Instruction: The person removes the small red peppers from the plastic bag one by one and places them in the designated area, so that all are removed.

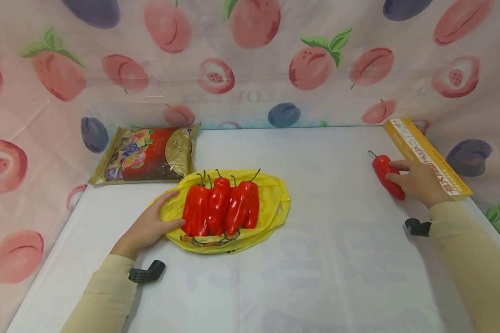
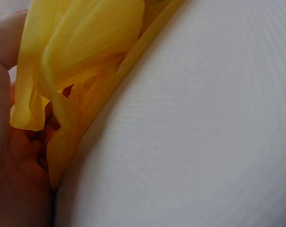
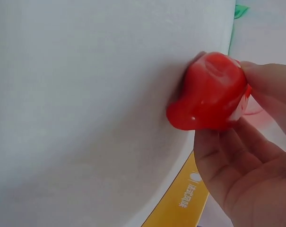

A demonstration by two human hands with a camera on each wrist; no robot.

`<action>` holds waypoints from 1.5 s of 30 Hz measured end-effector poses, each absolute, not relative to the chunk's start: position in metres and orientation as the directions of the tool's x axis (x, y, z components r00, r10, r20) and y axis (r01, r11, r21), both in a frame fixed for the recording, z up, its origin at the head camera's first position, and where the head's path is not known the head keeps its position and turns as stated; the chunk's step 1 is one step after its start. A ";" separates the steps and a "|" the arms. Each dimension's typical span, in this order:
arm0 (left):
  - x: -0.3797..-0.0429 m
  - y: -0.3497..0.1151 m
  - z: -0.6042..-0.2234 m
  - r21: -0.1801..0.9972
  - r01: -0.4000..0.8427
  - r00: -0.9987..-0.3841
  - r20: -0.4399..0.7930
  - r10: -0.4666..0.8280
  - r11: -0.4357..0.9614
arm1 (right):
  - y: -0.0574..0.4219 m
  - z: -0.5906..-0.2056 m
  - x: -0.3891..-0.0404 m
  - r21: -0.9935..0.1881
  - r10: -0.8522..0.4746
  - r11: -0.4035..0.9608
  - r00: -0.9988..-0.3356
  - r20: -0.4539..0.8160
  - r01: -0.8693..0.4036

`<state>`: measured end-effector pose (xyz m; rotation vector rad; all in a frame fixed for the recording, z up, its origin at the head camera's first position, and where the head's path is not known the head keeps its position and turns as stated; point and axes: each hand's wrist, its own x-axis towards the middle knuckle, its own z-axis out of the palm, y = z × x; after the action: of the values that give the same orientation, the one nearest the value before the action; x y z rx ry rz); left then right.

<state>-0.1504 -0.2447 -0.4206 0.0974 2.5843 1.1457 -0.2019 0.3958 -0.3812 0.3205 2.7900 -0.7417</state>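
A white table (image 1: 321, 157) is being bordered by fruit-printed cloth (image 1: 250, 69). At left, a packet (image 1: 154, 155) is being supported. By the partly curled left hand (image 1: 152, 224), a yellow bag (image 1: 272, 199) holding red peppers (image 1: 221, 206) is being gripped at its left edge. At right, a lone pepper (image 1: 383, 170) is being pinched between the right hand's (image 1: 420, 181) thumb and fingers beside a yellow box (image 1: 418, 145).

Peppers (image 1: 221, 203) are red, the bag (image 1: 276, 203) yellow, the backdrop (image 1: 250, 64) fruit-patterned.
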 end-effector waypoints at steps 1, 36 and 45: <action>-0.150 -0.245 -0.421 0.733 -0.063 -0.949 -0.253 0.186 0.678 | 0.396 -0.382 -0.203 -0.459 0.150 0.848 -0.950 -0.274 0.266; -0.147 -0.243 -0.418 0.743 -0.058 -0.954 -0.237 0.182 0.667 | 0.400 -0.387 -0.221 -0.460 0.232 0.823 -0.936 -0.265 0.334; -0.149 -0.242 -0.418 0.739 -0.071 -0.953 -0.250 0.174 0.670 | 0.403 -0.385 -0.221 -0.474 0.232 0.816 -0.939 -0.254 0.330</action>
<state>-0.1487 -0.2416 -0.4177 0.0817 2.5865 1.1641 -0.2205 0.4032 -0.3846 0.4392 2.8161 -0.7852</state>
